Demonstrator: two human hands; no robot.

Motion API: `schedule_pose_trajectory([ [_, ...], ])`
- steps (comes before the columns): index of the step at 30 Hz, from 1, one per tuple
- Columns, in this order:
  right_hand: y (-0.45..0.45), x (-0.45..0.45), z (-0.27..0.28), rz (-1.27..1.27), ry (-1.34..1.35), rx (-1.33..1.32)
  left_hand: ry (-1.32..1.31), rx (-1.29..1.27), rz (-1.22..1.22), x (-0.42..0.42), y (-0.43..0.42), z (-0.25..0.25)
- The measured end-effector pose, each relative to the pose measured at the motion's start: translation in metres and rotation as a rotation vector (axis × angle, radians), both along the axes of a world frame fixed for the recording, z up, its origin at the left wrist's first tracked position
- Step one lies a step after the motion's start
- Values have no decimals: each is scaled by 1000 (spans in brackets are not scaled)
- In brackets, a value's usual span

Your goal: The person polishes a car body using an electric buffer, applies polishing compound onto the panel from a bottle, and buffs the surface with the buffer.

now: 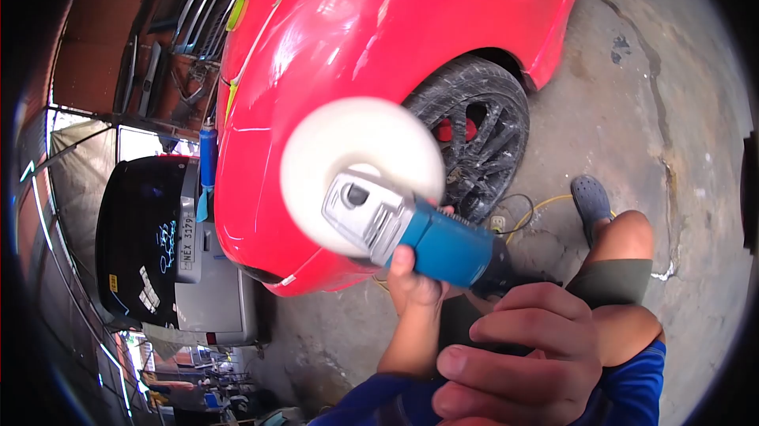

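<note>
A teal and silver power polisher (443,244) lies across the middle, its round white pad (316,141) blurred against the red car's front body panel (316,54). My left hand (415,284) is closed around the teal housing behind the silver head, thumb on the near side and fingertips on the far side. Large in the lower foreground, my right hand (530,347) has its fingers curled beside the black rear end of the polisher. Whatever those fingers hold is hidden behind them.
The front wheel (482,125) is right of the pad. A yellow cord (549,201) runs on the concrete floor (601,109) near my shoe (590,200) and bent knee. A grey and black vehicle (213,291) stands at the left, beside a blue bottle (208,157).
</note>
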State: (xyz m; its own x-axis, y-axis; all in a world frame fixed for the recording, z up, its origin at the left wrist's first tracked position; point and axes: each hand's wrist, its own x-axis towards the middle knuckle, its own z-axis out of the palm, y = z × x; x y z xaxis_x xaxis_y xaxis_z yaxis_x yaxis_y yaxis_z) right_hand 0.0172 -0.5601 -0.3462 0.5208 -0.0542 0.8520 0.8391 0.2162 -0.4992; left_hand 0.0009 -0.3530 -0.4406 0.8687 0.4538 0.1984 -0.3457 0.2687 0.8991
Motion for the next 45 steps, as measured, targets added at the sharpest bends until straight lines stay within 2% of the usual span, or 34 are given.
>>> schedule_pose_trajectory([
  [3, -5, 2, 14, -150, 2, -39, -6, 66, 20, 38, -17, 2],
  [6, 19, 23, 5, -252, -168, 159, 66, 168, 5, 63, -26, -3],
  [8, 17, 32, 3, -229, -240, 218, 64, 152, -71, 72, -22, -7],
  [11, 4, 21, 10, -134, -188, 107, 105, 118, -60, 65, -24, 0],
  [14, 2, 10, 3, -143, -210, -114, 119, 54, 11, 48, -19, 7],
  [15, 2, 5, 1, -140, -210, -184, 276, -52, 37, 27, -24, 20],
  [16, -8, 1, 1, -101, -201, -332, 236, -90, 89, 17, -29, 23],
  [18, -27, -3, 4, 59, -80, -549, 147, -96, 131, -4, -16, 19],
  [21, -34, -3, -53, -59, 173, -509, 9, -23, 102, -42, 38, 0],
  [24, -78, -36, -103, -120, 482, -1015, -69, -18, 65, -73, 62, 2],
  [27, -97, -82, -113, -85, 470, -1246, -71, 14, 97, -91, 77, 5],
  [30, -99, -123, -138, -154, 385, -1463, -73, 26, 167, -95, 80, 1],
  [33, -99, -140, -172, -217, 287, -1582, -54, -83, 89, -89, 83, -9],
  [35, -94, -137, -169, -182, 224, -1511, -68, -131, 74, -81, 76, -6],
  [38, -96, -153, -168, 98, 417, -1485, -87, -127, 22, -75, 74, -7],
  [41, -111, -182, -177, 365, 444, -1643, -87, -106, -21, -73, 75, -8],
  [42, -113, -176, -169, 419, 470, -1609, -94, -71, -1, -71, 72, -7],
  [45, -97, -138, -151, 357, 802, -1447, -113, 2, 53, -69, 60, -1],
])
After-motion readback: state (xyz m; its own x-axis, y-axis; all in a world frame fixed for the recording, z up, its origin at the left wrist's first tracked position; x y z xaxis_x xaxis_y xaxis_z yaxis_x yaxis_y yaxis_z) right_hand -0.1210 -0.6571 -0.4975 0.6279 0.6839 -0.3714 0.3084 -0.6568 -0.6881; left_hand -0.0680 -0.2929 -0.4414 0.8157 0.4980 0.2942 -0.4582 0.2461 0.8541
